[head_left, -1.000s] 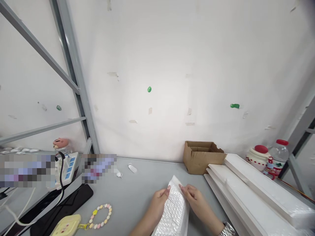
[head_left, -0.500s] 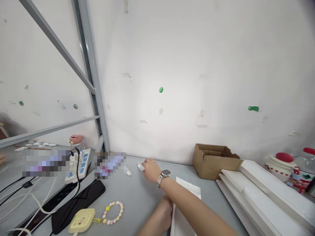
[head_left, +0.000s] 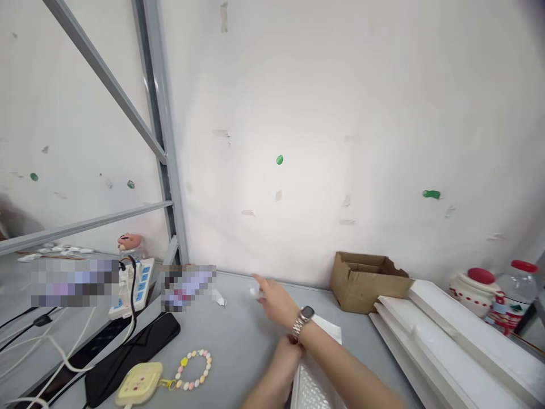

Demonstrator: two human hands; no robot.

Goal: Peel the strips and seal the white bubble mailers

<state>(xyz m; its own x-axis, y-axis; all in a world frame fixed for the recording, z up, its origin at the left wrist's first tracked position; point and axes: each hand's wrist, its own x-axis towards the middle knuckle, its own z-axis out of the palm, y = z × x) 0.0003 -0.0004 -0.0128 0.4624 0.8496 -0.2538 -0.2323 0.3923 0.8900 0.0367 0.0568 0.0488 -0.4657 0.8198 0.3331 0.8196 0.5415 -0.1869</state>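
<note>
Right hand on small white piece, left hand on bubble mailer.

Right hand (head_left: 276,299), lower centre, pinches a small white piece (head_left: 256,292), partly hidden by fingers. Left hand (head_left: 288,352) presses the white bubble mailer (head_left: 317,369) flat on the grey table (head_left: 238,335); its grip cannot be told. Cardboard box (head_left: 365,275) right; bead bracelet (head_left: 193,370) and black phone (head_left: 131,355) lower left.

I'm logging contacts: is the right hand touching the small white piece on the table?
Touching. The head view shows the right hand raised off the table, its fingers closed on the small white piece.
</note>
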